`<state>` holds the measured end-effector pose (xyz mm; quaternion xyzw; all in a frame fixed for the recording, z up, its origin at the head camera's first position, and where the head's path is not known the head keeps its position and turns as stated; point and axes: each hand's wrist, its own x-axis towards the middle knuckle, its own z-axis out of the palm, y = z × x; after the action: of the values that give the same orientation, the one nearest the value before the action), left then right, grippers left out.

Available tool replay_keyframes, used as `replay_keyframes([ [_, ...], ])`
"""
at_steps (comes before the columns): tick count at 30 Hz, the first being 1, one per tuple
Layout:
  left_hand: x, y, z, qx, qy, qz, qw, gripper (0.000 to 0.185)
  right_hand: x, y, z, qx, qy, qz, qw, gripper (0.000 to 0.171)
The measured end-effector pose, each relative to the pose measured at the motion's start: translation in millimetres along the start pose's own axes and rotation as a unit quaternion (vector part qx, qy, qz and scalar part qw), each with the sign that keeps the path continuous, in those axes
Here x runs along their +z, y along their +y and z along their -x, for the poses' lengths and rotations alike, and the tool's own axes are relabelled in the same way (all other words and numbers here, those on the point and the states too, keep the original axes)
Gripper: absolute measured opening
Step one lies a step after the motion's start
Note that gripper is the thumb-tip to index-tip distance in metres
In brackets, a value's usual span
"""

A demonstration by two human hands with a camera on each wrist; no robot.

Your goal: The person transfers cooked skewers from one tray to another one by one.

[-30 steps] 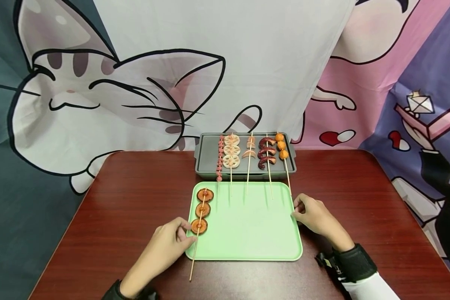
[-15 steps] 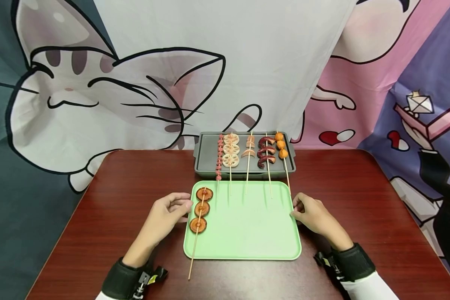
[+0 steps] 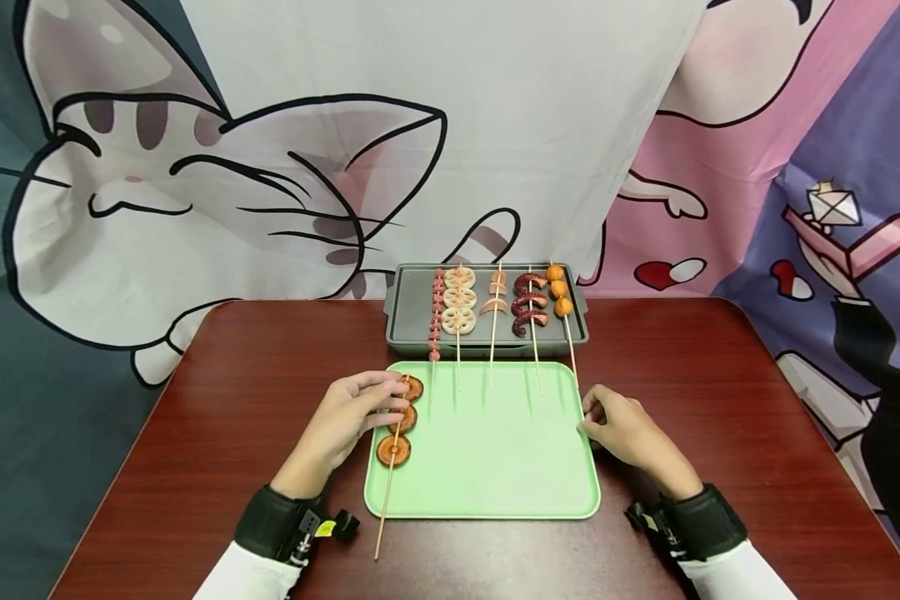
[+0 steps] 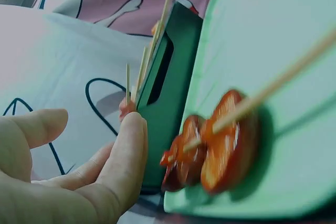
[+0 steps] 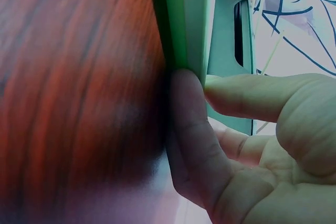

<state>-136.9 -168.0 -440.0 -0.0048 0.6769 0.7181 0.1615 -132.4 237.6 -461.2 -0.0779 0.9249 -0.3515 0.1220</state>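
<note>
A pale green tray (image 3: 502, 458) lies on the table. Along its left side is a skewer of three browned mushroom slices (image 3: 393, 451), its bare stick reaching past the front rim. My left hand (image 3: 341, 421) hovers at the upper slices and partly hides them in the head view. Its fingers are spread and relaxed; the left wrist view shows a gap between them and the mushrooms (image 4: 231, 145). At the tray's right rim, my right hand (image 3: 626, 427) pinches the edge between thumb and fingers, as the tray wall (image 5: 191, 24) in the right wrist view shows.
Behind the tray stands a grey grill pan (image 3: 412, 321). Across it lie several skewers: pink pieces (image 3: 436, 312), lotus root slices (image 3: 459, 320), pale orange pieces (image 3: 498, 283), octopus tentacles (image 3: 529, 302) and orange balls (image 3: 558, 289). Some sticks overhang the green tray. A printed cloth (image 3: 307, 50) hangs behind.
My left hand has left the skewer's lower part, moved up past the tray's left rim, then right over the upper mushrooms. My right hand stays on the rim.
</note>
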Motion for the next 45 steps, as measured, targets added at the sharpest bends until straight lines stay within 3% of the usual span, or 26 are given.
replay_keyframes([
  [6, 10.7, 0.9, -10.8, -0.023, -0.027, 0.028, 0.9990, 0.051, 0.1, -0.2, -1.0, -0.002, 0.000, 0.000, 1.000, 0.013],
  [11, 19.2, 1.0, -19.5, -0.048, -0.046, 0.083, 0.9943, 0.047, -0.7, -0.2, -2.1, -0.005, 0.000, 0.002, 1.000, 0.012],
  [18, 30.2, -1.9, -30.1, -0.052, -0.043, 0.127, 0.9895, 0.046, -0.8, -0.6, -1.8, -0.002, 0.003, 0.005, 1.000, 0.013],
  [32, 35.9, -5.1, -35.0, -0.047, -0.005, 0.123, 0.9913, 0.043, 1.2, 1.2, -1.7, 0.000, 0.006, 0.004, 1.000, 0.013],
  [45, 36.3, -2.2, -34.3, -0.032, 0.007, 0.071, 0.9970, 0.040, 0.1, 0.8, -0.6, 0.005, -0.001, -0.010, 1.000, 0.013],
])
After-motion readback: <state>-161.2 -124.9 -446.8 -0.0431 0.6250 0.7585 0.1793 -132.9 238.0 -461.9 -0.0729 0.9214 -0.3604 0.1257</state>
